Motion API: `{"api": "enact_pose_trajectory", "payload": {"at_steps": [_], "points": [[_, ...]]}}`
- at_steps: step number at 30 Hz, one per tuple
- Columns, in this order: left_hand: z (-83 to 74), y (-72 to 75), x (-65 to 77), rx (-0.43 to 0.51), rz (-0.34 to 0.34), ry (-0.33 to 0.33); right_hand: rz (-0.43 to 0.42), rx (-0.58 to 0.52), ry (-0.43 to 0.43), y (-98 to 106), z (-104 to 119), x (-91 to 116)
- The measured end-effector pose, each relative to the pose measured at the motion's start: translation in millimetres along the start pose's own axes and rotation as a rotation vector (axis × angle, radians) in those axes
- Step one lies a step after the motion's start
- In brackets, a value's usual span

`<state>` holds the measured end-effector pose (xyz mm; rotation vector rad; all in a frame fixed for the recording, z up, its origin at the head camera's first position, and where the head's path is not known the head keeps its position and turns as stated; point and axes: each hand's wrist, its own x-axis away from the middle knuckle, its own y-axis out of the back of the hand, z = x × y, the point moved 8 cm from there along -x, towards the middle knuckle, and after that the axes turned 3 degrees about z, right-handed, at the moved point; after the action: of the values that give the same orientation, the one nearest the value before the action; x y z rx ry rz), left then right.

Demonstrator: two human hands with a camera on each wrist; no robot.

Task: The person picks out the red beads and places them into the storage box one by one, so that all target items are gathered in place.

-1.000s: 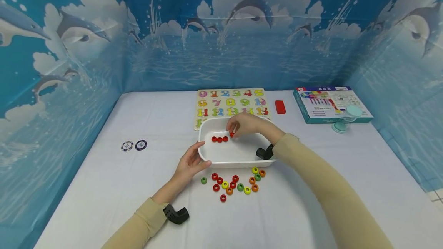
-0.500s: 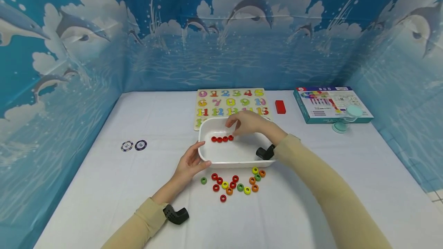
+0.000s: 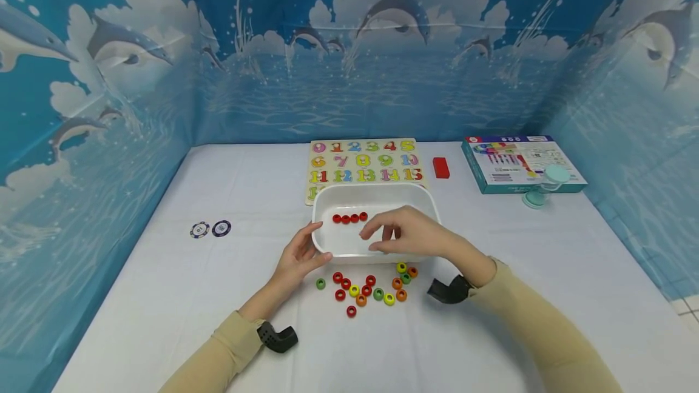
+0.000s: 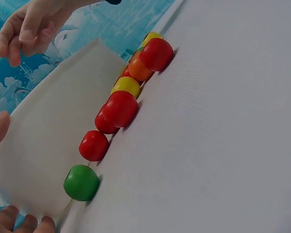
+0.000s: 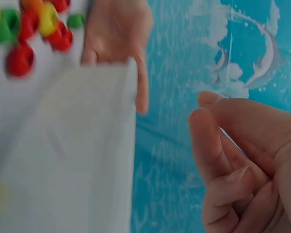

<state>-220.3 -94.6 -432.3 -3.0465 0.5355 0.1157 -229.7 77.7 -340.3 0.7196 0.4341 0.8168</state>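
Note:
My left hand point(image 3: 297, 259) holds the left end of a white plastic tray point(image 3: 377, 251), fingers at the side rim and thumb against the front wall. Inside the tray, several red beads point(image 3: 346, 219) lie in a short row near the back. My right hand point(image 3: 409, 232) hovers over the tray's front right part, fingers loosely bent with nothing between them; the right wrist view also shows this bare hand point(image 5: 247, 160). In front of the tray, loose red, yellow, orange and green beads point(image 3: 366, 290) are scattered on the cloth; a green bead point(image 4: 81, 183) lies closest to my left hand.
A wooden number board point(image 3: 363, 161) lies behind the tray, partly covered by it. Further right are a red block point(image 3: 441, 168), a flat box point(image 3: 524, 165) and a pale green hinged object point(image 3: 546, 187). Two round chips point(image 3: 210, 229) lie left.
My right hand has let go of a red bead at the right end of the row and moved back toward the tray's front. The left hand stays at the tray.

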Motion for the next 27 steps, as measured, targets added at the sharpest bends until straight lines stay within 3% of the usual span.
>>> {"api": "enact_pose_trajectory", "payload": {"at_steps": [5, 12, 17, 27], "points": [[-0.8, -0.4, 1.0, -0.01, -0.003, 0.002, -0.018, -0.054, -0.02, -34.1, -2.4, 20.6], [-1.1, -0.4, 0.2, -0.016, 0.005, -0.007, -0.08, 0.023, -0.054, -65.5, -16.5, 36.3], [-2.0, -0.8, 0.3, -0.02, 0.003, -0.01, -0.134, 0.118, -0.07, -72.1, -28.6, 39.2], [-1.1, -0.7, 1.2, -0.023, -0.005, 0.005, -0.155, 0.16, -0.1, -76.7, -39.8, 37.6]]}}
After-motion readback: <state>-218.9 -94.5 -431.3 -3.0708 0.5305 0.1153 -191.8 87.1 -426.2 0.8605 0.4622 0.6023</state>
